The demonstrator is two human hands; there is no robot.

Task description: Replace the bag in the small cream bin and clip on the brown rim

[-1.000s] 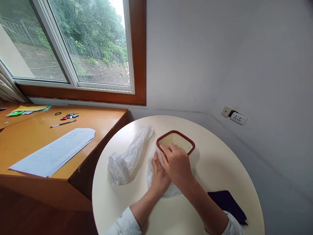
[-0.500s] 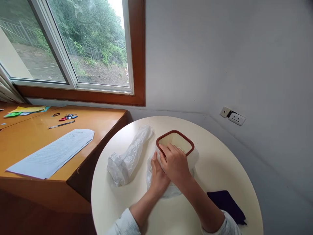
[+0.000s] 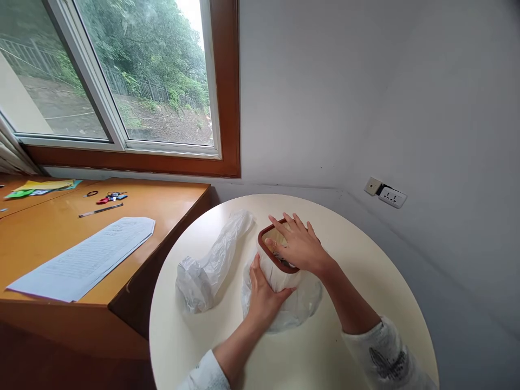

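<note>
Two hands on red-rimmed container (image 3: pixel 271 252), mid tabletop (image 3: pixel 357 303): left hand (image 3: pixel 264 295) cupping bagged side, right hand (image 3: pixel 298 246) flat, open, over rim. Likely light, rigid; thin plastic bag (image 3: pixel 300 303) slippery, so hold at rim.

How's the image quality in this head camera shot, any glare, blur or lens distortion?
Head view: soft daylight from the window, no harsh glare, though the sky patch at its top is blown out. Wide-lens distortion tilts the window frame and bends the desk. The hands, left hand and right hand, and the red-rimmed container look sharp, with faint shadows on the round table.
</note>
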